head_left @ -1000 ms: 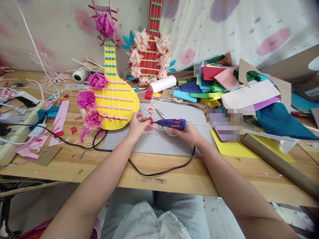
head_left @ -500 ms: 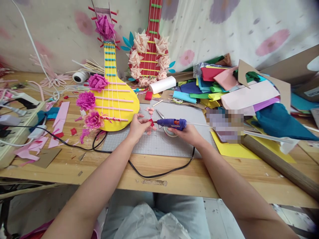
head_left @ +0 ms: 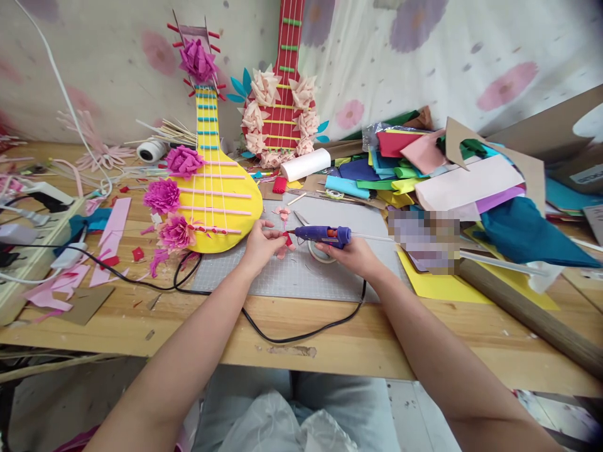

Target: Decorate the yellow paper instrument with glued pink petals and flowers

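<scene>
My right hand (head_left: 351, 254) is closed round a blue hot glue gun (head_left: 323, 235), with a clear glue stick (head_left: 372, 238) coming out of its back. The gun's nozzle points left and meets a small red paper piece (head_left: 288, 239). Between its fingertips my left hand (head_left: 260, 246) pinches that red piece. Pink paper petals (head_left: 283, 214) lie on the grey cutting mat (head_left: 264, 282) near the fingers. Scissors (head_left: 301, 218) and a roll of tape (head_left: 322, 254) sit partly behind the gun. To the left lies a yellow lute-shaped craft (head_left: 235, 201) with paper flowers.
A red lute-shaped craft (head_left: 288, 107) leans at the back. Coloured paper (head_left: 452, 182) is heaped on the right, beside a brown tube (head_left: 532, 320). A power strip (head_left: 42, 257) stands at the left. The gun's black cord (head_left: 282, 340) loops along the table's front.
The view has shifted slightly. The nozzle stays at the red piece, and both hands keep their holds with only small movement.
</scene>
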The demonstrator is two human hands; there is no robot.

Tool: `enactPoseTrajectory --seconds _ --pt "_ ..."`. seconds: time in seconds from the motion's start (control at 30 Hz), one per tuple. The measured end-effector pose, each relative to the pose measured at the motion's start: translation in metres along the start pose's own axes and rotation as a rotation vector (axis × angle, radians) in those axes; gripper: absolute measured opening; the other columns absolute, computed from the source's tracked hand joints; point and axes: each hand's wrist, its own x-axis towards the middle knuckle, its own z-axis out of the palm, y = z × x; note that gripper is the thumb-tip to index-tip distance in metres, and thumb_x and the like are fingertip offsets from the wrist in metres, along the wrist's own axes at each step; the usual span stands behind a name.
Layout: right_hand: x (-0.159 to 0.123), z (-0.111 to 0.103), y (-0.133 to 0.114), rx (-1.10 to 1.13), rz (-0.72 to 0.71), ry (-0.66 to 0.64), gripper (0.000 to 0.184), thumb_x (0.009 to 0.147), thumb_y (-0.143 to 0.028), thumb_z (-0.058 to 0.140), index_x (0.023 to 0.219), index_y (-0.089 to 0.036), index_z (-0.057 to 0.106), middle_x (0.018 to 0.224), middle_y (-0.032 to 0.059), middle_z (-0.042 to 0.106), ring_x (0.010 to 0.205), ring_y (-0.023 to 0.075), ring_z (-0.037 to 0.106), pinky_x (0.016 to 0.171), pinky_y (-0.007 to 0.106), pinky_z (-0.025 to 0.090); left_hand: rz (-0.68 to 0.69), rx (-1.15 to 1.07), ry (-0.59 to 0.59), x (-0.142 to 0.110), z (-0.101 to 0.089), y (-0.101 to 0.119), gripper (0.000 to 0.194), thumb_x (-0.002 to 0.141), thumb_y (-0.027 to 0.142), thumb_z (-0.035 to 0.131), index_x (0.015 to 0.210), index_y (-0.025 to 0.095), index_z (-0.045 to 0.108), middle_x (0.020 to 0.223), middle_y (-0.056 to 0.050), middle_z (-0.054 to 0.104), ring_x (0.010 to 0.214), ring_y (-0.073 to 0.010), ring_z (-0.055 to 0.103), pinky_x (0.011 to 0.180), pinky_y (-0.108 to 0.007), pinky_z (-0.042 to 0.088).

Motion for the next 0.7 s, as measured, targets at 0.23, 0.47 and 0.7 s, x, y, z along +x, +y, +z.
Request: enactPoseTrajectory --seconds 0.23,0.47,0.7 --pt "-0.001 -0.002 -0.001 -0.016 0.016 -0.002 0.039 0.074 -0.052 0.056 0.088 -0.018 0.069 0.077 0.0029 0.068 0.069 0.018 0.06 0.062 0.028 0.045 0.027 -0.006 -0.003 0.0 -0.002 -0.002 0.04 0.06 0.007 0.059 0.085 0.021 0.032 0.059 0.007 0.059 0.043 -0.0147 0.06 0.039 -0.023 0.044" --pt "-0.003 -0.006 -0.002 -0.004 0.032 -0.045 0.038 0.074 -0.051 0.057 0.092 -0.02 0.069 0.081 0.0029 0.069 0.072 0.0188 0.061 0.065 0.03 0.046 0.032 -0.024 0.025 0.003 -0.003 -0.004 0.04 0.06 0.01 0.063 0.086 0.02 0.033 0.062 0.006 0.06 0.045 -0.0126 0.06 0.046 -0.025 0.048" --pt "-0.006 -0.015 0.003 -0.017 0.115 -0.063 0.043 0.071 -0.054 0.06 0.093 -0.019 0.068 0.085 0.0032 0.07 0.074 0.0193 0.061 0.065 0.029 0.047 0.034 -0.062 0.038 0.006 -0.007 -0.007 0.041 0.058 0.011 0.065 0.086 0.019 0.035 0.065 0.005 0.06 0.047 -0.0117 0.06 0.049 -0.026 0.05"
